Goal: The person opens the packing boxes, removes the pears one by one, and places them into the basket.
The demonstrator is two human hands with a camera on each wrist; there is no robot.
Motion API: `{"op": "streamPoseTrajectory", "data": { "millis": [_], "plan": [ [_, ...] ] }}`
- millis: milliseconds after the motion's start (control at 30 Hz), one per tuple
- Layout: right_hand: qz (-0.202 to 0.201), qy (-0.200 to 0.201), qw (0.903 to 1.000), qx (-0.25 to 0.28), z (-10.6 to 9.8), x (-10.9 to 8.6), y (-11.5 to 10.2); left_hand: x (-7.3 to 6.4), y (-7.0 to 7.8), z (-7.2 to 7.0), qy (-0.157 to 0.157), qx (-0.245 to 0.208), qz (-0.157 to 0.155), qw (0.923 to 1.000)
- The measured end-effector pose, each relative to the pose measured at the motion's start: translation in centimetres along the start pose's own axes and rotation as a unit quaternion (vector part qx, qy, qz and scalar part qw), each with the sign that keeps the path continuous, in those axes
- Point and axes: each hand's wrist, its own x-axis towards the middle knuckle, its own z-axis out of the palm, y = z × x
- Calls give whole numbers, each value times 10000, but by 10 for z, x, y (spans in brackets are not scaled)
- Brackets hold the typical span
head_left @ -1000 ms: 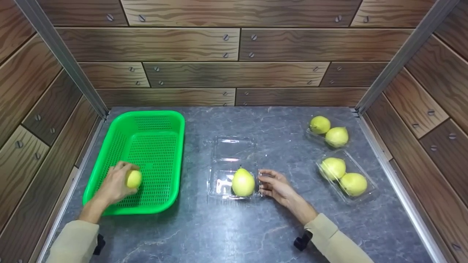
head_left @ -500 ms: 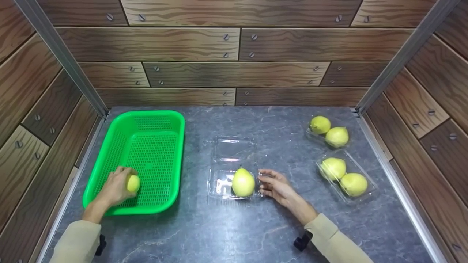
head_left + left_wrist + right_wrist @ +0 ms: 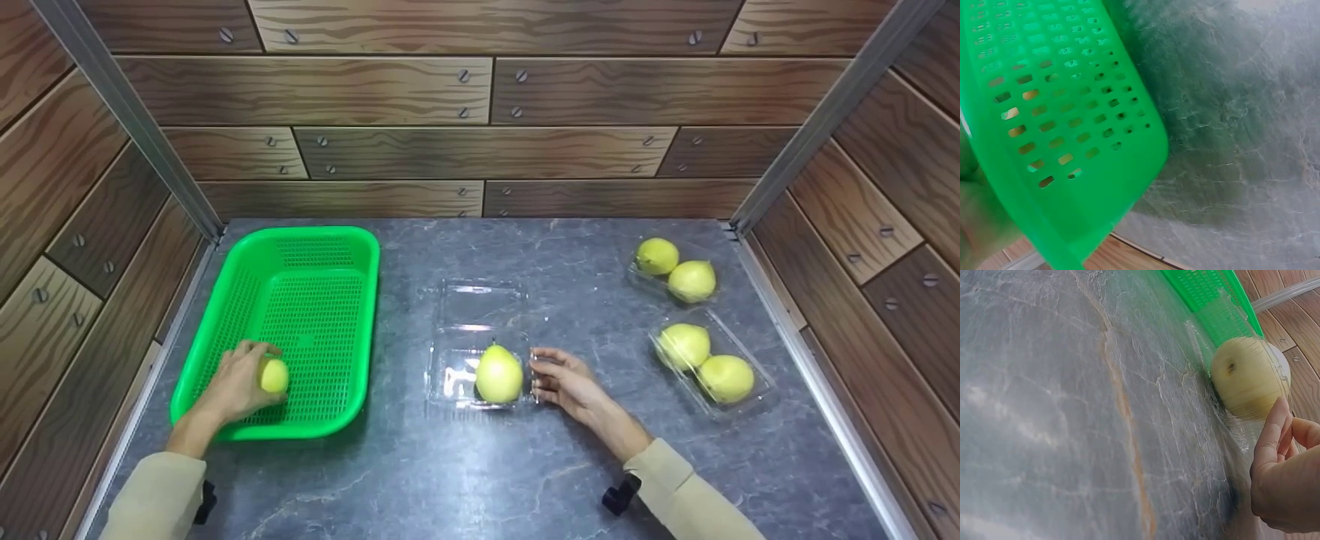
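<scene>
In the head view my left hand (image 3: 238, 386) grips a yellow-green pear (image 3: 274, 376) over the near left part of the green plastic basket (image 3: 373, 315). The basket's perforated wall fills much of the left wrist view and hides most of that hand. At the middle of the table lies a clear plastic clamshell box (image 3: 450, 390), lid folded back, with one pear (image 3: 499, 375) in its right half. My right hand (image 3: 574, 386) rests its extended fingertips at the box's right rim. The right wrist view has these fingers (image 3: 1275, 430) right beside the boxed pear (image 3: 1247, 377).
Two more clear boxes stand on the right side of the grey marbled table (image 3: 420, 480). The nearer box (image 3: 761, 386) and the farther box (image 3: 634, 281) each hold two pears. Wood-patterned panels (image 3: 480, 90) and metal edge strips surround the table.
My left hand has shifted slightly down toward the near side of the basket, still holding the pear. The right hand and the boxes have stayed in place.
</scene>
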Motion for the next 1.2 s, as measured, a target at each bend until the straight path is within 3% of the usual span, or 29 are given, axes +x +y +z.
{"op": "streamPoseTrajectory", "data": {
  "millis": [233,567,767,1000,1200],
  "plan": [
    [-39,-23,10000,-6,1,0,0,9,23,-9,-73,-74,-142,9998],
    [-23,14,10000,44,1,0,-1,31,80,-13,162,-187,400,9989],
    [-23,-74,9999,82,0,-2,-1,43,117,0,240,-235,842,9959],
    [-33,-90,9999,80,0,-2,0,51,157,20,75,-412,1402,9892],
    [-40,-128,9999,62,-1,-2,0,57,179,43,-171,-557,1565,9860]
  ]
}}
